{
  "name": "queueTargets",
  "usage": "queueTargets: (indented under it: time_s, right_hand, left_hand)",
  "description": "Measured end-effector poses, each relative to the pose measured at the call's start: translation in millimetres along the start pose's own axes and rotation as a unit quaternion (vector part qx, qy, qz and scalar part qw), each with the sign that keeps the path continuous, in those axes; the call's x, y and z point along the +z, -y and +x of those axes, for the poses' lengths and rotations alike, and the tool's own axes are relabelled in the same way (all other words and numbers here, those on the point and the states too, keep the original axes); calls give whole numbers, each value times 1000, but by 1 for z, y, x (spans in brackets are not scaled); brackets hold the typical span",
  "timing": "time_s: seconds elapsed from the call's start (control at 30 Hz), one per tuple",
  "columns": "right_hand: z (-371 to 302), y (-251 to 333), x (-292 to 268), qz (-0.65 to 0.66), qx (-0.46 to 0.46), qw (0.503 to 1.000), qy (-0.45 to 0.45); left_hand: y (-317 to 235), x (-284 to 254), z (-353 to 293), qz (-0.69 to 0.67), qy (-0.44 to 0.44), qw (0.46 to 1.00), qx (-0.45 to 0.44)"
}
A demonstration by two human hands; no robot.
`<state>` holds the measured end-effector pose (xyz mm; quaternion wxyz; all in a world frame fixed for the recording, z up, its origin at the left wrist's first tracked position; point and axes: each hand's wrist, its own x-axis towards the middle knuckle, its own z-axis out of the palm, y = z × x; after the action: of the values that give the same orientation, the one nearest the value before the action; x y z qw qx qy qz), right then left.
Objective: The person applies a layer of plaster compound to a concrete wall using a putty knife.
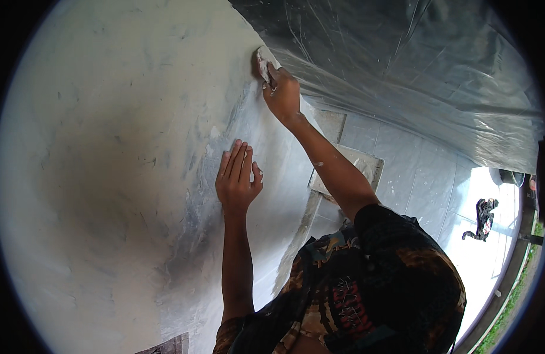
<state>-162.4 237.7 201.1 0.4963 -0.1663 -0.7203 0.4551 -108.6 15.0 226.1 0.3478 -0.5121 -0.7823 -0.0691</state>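
My right hand [282, 94] is wrapped round a plaster-smeared scraper [264, 61], whose blade rests against the wall [119, 147] near its edge by the dark plastic sheet. Part of the grip is hidden by my fingers. Lower down and to the left, my left hand [237, 177] lies against the same wall with its fingers stretched out, holding nothing. White specks of plaster stick to both hands. Pale, smooth plaster covers most of the wall, while a greyer, rougher streak [196, 218] runs beside my left hand.
Dark plastic sheeting [355, 47] hangs along the upper right. Beyond my right forearm, a plaster-stained board or tray [367, 167] lies over the grey tiled floor [420, 159]. Farther right are a crumpled black item [482, 218] and a dark round container [510, 177].
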Motion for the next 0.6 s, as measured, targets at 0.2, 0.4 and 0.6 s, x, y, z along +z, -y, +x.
queueTargets:
  time_s: [0.2,0.4,0.6]
  right_hand:
    - [-63,33,-14,125,-54,990,44]
    - [4,6,-15,47,9,998,-41]
    - [-69,30,-3,101,-49,992,63]
  left_hand:
    - [4,-2,-5,13,5,1000,-8]
    - [0,0,0,4,-3,1000,0]
    - [2,-1,-5,9,0,1000,-7]
